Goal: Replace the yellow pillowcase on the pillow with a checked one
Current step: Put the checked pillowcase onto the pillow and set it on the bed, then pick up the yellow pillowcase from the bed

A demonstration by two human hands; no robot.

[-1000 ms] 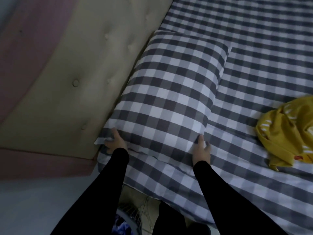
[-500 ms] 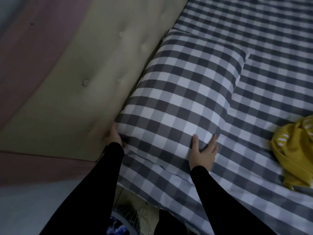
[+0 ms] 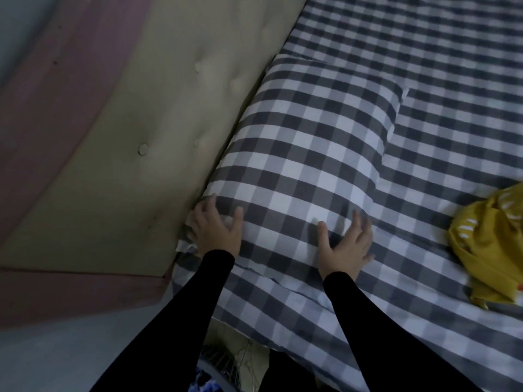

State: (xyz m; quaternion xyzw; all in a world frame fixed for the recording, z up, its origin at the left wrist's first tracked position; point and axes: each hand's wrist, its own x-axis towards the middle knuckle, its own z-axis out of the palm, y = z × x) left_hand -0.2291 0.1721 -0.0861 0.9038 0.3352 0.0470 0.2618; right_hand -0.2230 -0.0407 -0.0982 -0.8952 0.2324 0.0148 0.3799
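The pillow [image 3: 311,154] wears a grey-and-white checked case and lies along the headboard on the bed. My left hand [image 3: 216,232] rests flat on the pillow's near left corner, fingers spread, beside the headboard. My right hand [image 3: 346,243] presses flat on the pillow's near right corner with straight, spread fingers. The yellow pillowcase [image 3: 492,250] lies crumpled on the bed at the right edge of the view, apart from both hands.
A beige tufted headboard [image 3: 147,142] with a pink frame runs along the left. The checked bedsheet [image 3: 424,66] covers the mattress. Below the bed's near edge the floor and some dark objects [image 3: 215,374] show between my arms.
Both hands slid up from the pillow's near edge onto its top surface and spread flat. The view shifted, so the yellow pillowcase sits further right.
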